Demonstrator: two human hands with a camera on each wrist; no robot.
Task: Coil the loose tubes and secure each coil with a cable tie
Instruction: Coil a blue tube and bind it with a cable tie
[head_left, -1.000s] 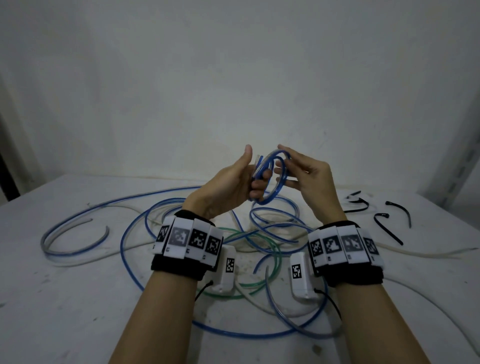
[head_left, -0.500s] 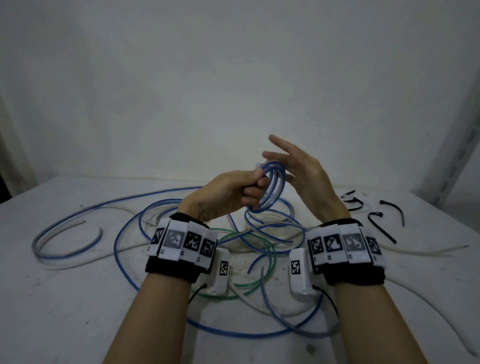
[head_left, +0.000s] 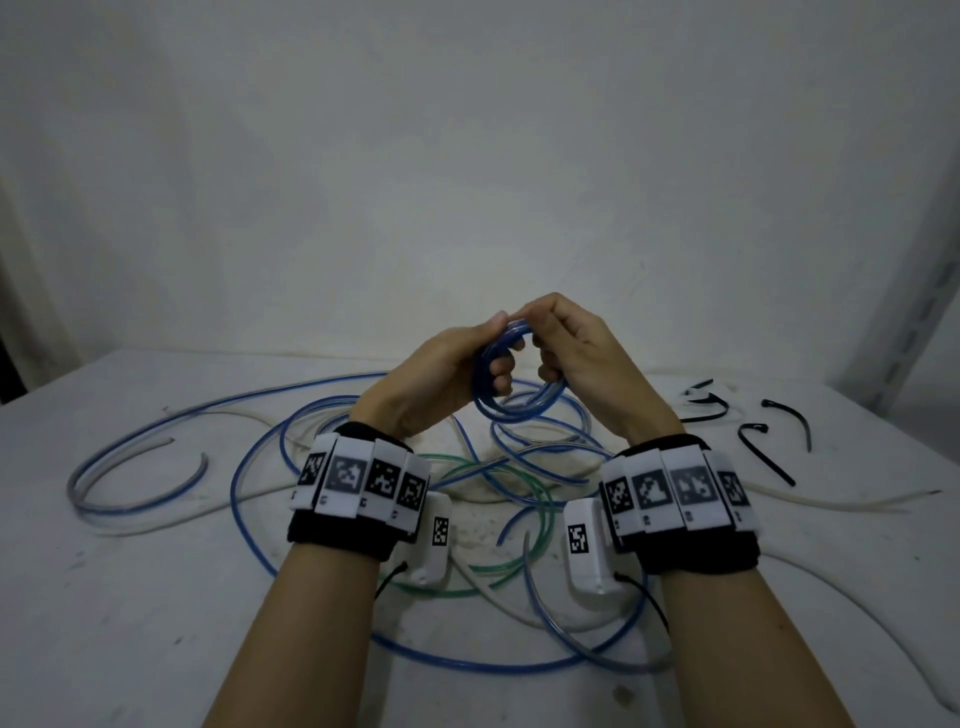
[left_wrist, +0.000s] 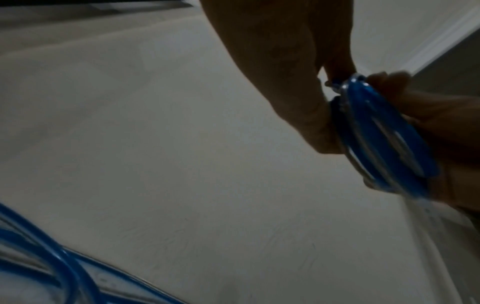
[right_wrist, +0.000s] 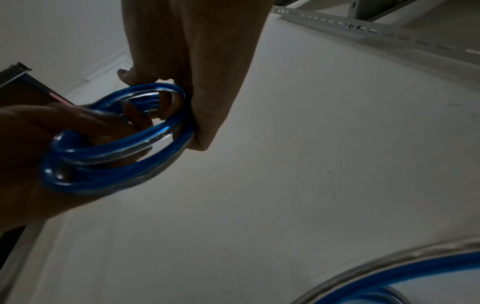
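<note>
A small coil of blue tube (head_left: 511, 402) (left_wrist: 384, 135) (right_wrist: 114, 144) hangs in the air between both hands above the table. My left hand (head_left: 457, 364) grips its left side, with fingers curled through the loop. My right hand (head_left: 566, 353) grips its right side, fingers curled round the strands (right_wrist: 187, 123). The two thumbs meet at the top of the coil. Loose blue, green and whitish tubes (head_left: 519, 478) lie tangled on the white table (head_left: 130, 597) under my wrists. Several black cable ties (head_left: 763, 447) lie at the right rear of the table.
A long blue and clear tube (head_left: 130, 467) curls across the table's left side. A whitish tube (head_left: 831, 501) runs off to the right. A white wall stands behind the table, with a slotted metal upright (head_left: 914, 291) at the right.
My right hand, which stood open beside the coil half a second ago, has closed round its right side. The coil has tilted flatter and widened between both hands.
</note>
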